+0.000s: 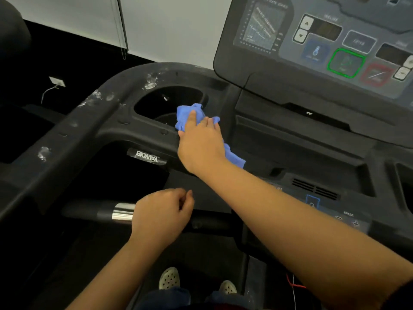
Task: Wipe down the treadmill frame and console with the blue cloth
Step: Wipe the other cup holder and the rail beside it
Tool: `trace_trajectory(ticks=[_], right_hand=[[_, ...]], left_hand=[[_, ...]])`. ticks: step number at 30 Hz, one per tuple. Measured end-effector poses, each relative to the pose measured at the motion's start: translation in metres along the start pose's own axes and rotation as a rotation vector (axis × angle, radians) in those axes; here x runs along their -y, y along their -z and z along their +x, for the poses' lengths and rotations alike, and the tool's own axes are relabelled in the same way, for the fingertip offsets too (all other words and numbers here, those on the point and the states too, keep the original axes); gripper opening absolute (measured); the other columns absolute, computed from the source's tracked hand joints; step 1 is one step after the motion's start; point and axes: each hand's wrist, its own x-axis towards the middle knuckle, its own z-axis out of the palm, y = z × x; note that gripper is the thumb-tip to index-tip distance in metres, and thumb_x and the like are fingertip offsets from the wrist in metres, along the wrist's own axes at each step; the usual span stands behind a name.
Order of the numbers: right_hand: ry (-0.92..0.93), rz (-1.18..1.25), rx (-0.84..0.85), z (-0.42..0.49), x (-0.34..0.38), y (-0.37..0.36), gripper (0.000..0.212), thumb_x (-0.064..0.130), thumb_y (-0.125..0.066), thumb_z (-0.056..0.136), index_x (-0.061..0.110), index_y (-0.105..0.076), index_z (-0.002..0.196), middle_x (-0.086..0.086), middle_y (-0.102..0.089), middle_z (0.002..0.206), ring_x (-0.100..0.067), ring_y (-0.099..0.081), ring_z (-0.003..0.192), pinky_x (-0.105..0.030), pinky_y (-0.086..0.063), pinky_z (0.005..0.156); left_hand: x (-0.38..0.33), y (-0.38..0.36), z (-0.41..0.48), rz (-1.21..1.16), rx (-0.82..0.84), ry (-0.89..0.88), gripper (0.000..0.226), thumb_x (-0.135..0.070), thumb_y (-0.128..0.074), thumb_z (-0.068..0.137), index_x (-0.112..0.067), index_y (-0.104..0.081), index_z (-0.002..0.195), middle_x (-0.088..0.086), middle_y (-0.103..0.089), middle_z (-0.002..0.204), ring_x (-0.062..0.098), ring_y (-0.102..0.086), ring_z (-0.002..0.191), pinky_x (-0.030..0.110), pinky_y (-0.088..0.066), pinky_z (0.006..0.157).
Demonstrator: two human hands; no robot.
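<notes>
Dim, even indoor light; glare on chrome grip [123, 214]; blurred console [324, 41], wide-angle edge bend

Your right hand [201, 146] hides the cloth's [183, 118] middle. Console [312, 41] cut off top and right; labels blurred.
</notes>
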Motion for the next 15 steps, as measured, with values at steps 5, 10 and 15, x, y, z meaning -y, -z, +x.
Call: trace_trajectory(ticks=[5, 10, 15], right_hand=[[0.333, 0.187, -0.044, -0.028, -0.031, 0.010, 0.036, 0.016, -0.045, 0.090, 0.015, -0.050, 0.126, -0.006, -0.058, 0.118, -0.023, -0.050, 0.111, -0.026, -0.035, 0.087], [0.512, 0.425, 0.354, -0.015, -0.091, 0.044, 0.047, 0.003, -0.055, 0.085, 0.028, -0.060, 0.125, -0.003, -0.065, 0.120, -0.018, -0.064, 0.100, -0.029, -0.047, 0.089], [0.339, 0.410, 0.151, -0.007, -0.121, 0.032, 0.042, -0.003, -0.054, 0.084, 0.020, -0.064, 0.119, -0.008, -0.066, 0.115, -0.028, -0.063, 0.102, -0.039, -0.049, 0.088]], left_hand=[[-0.001, -0.001, 0.000, -0.025, -0.004, -0.010, 0.044, -0.043, -0.050, 0.090, -0.020, -0.039, 0.054, -0.002, -0.054, 0.053, 0.021, -0.058, 0.056, 0.022, -0.016, 0.042], [0.000, 0.000, 0.000, -0.015, -0.009, -0.011, 0.044, -0.046, -0.048, 0.090, -0.020, -0.040, 0.055, 0.000, -0.060, 0.058, 0.020, -0.061, 0.060, 0.028, -0.021, 0.047], [0.001, 0.000, -0.001, -0.015, -0.017, -0.017, 0.043, -0.047, -0.043, 0.089, -0.023, -0.038, 0.054, -0.006, -0.047, 0.049, 0.008, -0.045, 0.047, 0.017, -0.014, 0.043]])
